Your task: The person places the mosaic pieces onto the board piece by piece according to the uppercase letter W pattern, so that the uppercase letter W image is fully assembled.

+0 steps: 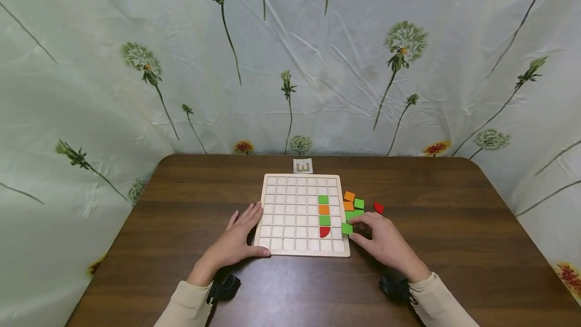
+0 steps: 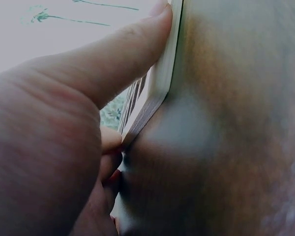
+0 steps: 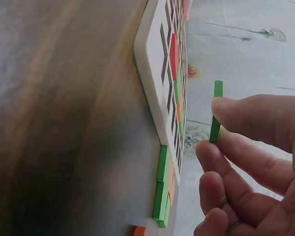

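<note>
A pale wooden grid board [image 1: 290, 252] lies on the table. One column near its right side holds a green tile [image 1: 323, 199], an orange tile [image 1: 324, 209], another green tile [image 1: 324, 220] and a red rounded tile [image 1: 325, 232]. My left hand [image 1: 236, 240] rests at the board's left edge, fingers extended along the side and thumb [image 2: 132, 54] on the front corner. Between thumb and fingertips, my right hand [image 1: 386, 238] pinches a green square tile [image 3: 217, 110], held up over the board's right edge.
Loose orange tiles [image 1: 349, 196] and green tiles [image 1: 359, 204] lie beside the board's right edge, near a red tile [image 1: 379, 208]. A small printed pattern card [image 1: 302, 166] lies behind the board. Past the brown table [image 1: 204, 191] hangs a flowered cloth [image 1: 272, 39].
</note>
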Demonstrator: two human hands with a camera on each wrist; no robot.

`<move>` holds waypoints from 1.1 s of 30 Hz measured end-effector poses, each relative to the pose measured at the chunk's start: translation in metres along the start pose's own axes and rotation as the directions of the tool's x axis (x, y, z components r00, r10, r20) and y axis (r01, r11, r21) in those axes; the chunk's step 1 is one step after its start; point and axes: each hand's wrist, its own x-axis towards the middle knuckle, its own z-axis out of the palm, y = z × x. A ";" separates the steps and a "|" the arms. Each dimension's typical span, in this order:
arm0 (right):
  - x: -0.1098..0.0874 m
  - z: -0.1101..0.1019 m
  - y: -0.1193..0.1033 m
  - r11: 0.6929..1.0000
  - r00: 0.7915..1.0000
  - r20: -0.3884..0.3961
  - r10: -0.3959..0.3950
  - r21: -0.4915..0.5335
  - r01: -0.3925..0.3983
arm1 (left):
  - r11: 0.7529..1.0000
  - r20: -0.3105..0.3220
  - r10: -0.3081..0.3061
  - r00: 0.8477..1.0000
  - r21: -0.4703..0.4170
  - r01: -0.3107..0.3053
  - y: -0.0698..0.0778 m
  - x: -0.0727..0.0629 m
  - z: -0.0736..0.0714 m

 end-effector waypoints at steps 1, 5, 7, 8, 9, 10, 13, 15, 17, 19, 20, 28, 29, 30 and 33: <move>0.001 0.000 -0.001 1.000 1.000 -0.005 -0.003 -0.004 0.003 | 1.000 -0.001 -0.001 1.000 -0.001 0.001 0.000 0.000 0.000; 0.004 0.003 -0.004 1.000 1.000 -0.018 -0.002 -0.015 0.001 | 1.000 -0.001 0.001 1.000 -0.005 -0.001 0.002 -0.001 -0.001; 0.005 0.004 -0.005 1.000 1.000 -0.015 0.002 -0.019 -0.002 | 1.000 0.001 0.002 1.000 -0.007 -0.002 0.002 0.000 -0.002; 0.006 0.005 -0.006 1.000 1.000 -0.012 0.002 -0.019 -0.002 | 1.000 0.002 0.002 1.000 -0.007 -0.002 0.002 0.000 -0.002; 0.007 0.006 -0.006 1.000 1.000 -0.008 0.003 -0.019 -0.003 | 1.000 0.003 0.003 1.000 -0.007 -0.003 0.002 0.000 -0.002; 0.008 0.007 -0.007 1.000 1.000 -0.005 0.003 -0.016 -0.003 | 1.000 0.004 0.002 1.000 -0.008 -0.002 0.002 0.000 -0.002; 0.010 0.010 -0.009 1.000 1.000 0.009 0.002 -0.014 -0.002 | 1.000 0.005 0.000 1.000 -0.006 0.000 0.002 0.000 -0.002; 0.011 0.012 -0.011 1.000 1.000 0.018 -0.004 -0.014 0.004 | 1.000 0.008 -0.003 1.000 -0.003 0.003 0.001 0.000 -0.002; 0.012 0.014 -0.013 1.000 1.000 0.027 -0.008 -0.020 0.009 | 1.000 0.009 -0.002 1.000 -0.001 0.002 0.000 0.000 -0.001; 0.014 0.016 -0.015 1.000 0.999 0.033 -0.018 -0.021 0.019 | 1.000 0.009 0.000 1.000 -0.001 0.000 0.000 0.000 -0.001; 0.015 0.017 -0.016 0.999 0.999 0.038 -0.025 -0.020 0.026 | 1.000 0.009 0.000 1.000 -0.001 0.000 0.000 0.000 -0.001; 0.023 0.027 -0.023 0.996 0.996 0.037 -0.084 -0.018 0.085 | 1.000 -0.003 0.006 1.000 -0.001 -0.006 0.001 -0.001 -0.002; 0.024 0.029 -0.023 0.995 0.995 0.034 -0.091 -0.026 0.092 | 1.000 -0.005 0.009 1.000 -0.003 -0.009 0.002 -0.001 -0.002; 0.025 0.030 -0.024 0.994 0.995 0.031 -0.099 -0.032 0.100 | 1.000 -0.007 0.011 1.000 -0.003 -0.011 0.002 -0.001 -0.002; 0.027 0.033 -0.027 0.993 0.994 0.030 -0.107 -0.044 0.108 | 1.000 -0.011 0.018 1.000 -0.007 -0.018 0.002 -0.001 -0.002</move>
